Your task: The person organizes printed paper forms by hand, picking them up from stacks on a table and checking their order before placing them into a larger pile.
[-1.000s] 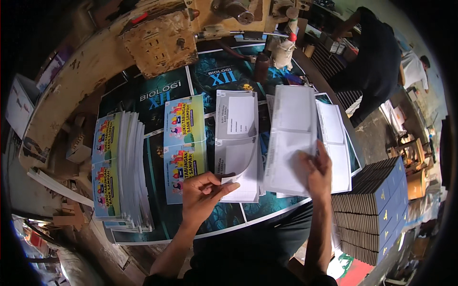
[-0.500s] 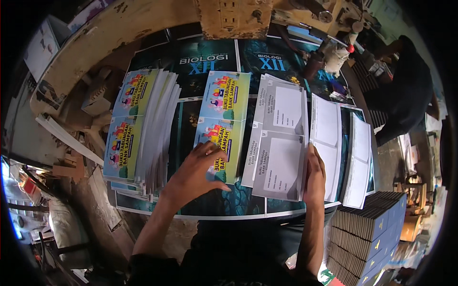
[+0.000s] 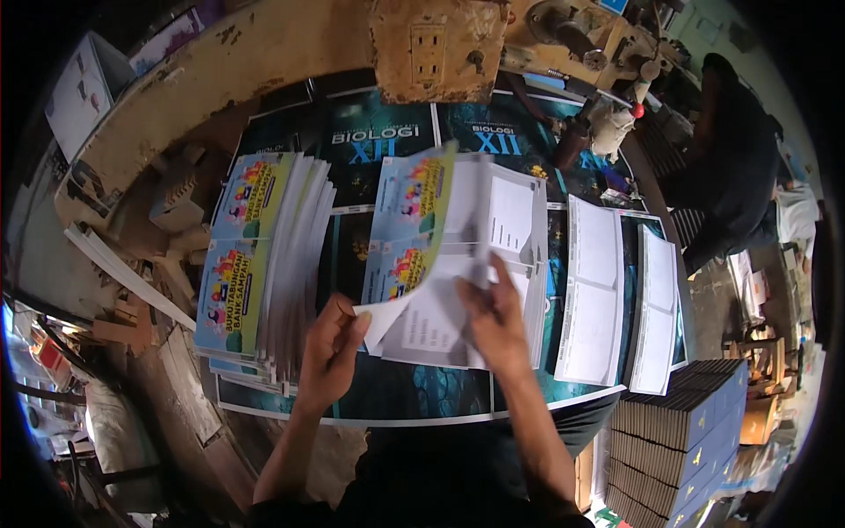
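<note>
My left hand (image 3: 333, 352) pinches the lower corner of a colourful yellow-and-blue cover sheet (image 3: 396, 238). That sheet curls up and shows its white underside. Partly beneath it lies a grey printed sheet (image 3: 431, 321) with pale form panels. Along the right edge of this grey sheet is my right hand (image 3: 495, 321), blurred, with thumb and fingers closed on it. More grey printed sheets (image 3: 519, 198) lie just behind and to the right of that hand. A thick fanned stack of the same colourful covers (image 3: 233, 273) stands left of my left hand.
Two rows of white form sheets (image 3: 588, 299) (image 3: 656, 308) lie at the right. Large dark teal printed sheets (image 3: 440, 387) cover the table. A tall pile of blue-covered books (image 3: 687, 440) stands at lower right. Behind are a worn socket box (image 3: 431, 53) and a bent-over person (image 3: 726, 167).
My left hand has gripped and lifted the cover's corner. My right hand has moved left, bringing a grey sheet partly under the cover. The view has shifted slightly.
</note>
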A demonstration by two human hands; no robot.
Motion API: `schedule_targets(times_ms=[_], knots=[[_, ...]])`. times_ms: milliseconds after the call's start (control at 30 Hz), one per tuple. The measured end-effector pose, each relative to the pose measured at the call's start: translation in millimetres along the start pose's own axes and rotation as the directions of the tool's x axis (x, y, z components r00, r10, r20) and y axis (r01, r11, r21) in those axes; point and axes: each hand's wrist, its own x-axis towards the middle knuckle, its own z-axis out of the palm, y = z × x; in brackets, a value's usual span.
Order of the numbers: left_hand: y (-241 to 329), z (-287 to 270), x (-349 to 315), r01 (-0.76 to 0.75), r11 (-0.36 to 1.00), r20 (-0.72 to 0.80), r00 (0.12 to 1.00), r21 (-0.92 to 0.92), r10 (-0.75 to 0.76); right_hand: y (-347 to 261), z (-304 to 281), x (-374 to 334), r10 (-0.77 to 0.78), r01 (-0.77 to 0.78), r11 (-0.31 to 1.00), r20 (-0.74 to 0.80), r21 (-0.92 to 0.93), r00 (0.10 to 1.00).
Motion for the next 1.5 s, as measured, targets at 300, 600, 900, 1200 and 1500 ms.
schedule_targets(times_ms=[300, 600, 900, 1200, 1500], knots=[[13, 15, 28, -0.222, 0.811, -0.163, 0.919, 0.542, 0.36, -2, 30, -4, -0.352, 0.342, 0.934, 0.096, 0.102, 0.931], [11, -160, 48, 0.072, 0.649, -0.398, 0.839, 0.757, 0.371, -65, -56, -47, -0.512, 0.512, 0.859, 0.009, -0.018, 0.859], [-19, -184, 54, 0.36, -0.312, -0.306, 0.928, 0.879, 0.211, 11, -307, -62, -0.555, -0.285, 0.521, -0.573, -0.805, 0.604], [48, 7, 67, -0.314, 0.143, 0.176, 0.793, 0.939, 0.584, 29, -308, -76, -0.594, -0.337, 0.432, -0.545, -0.837, 0.591], [37, 283, 16, -0.7, 0.681, 0.74, 0.573, 0.217, 0.353, -21, -307, -122, -0.224, -0.076, 0.926, -0.701, -0.369, 0.677]])
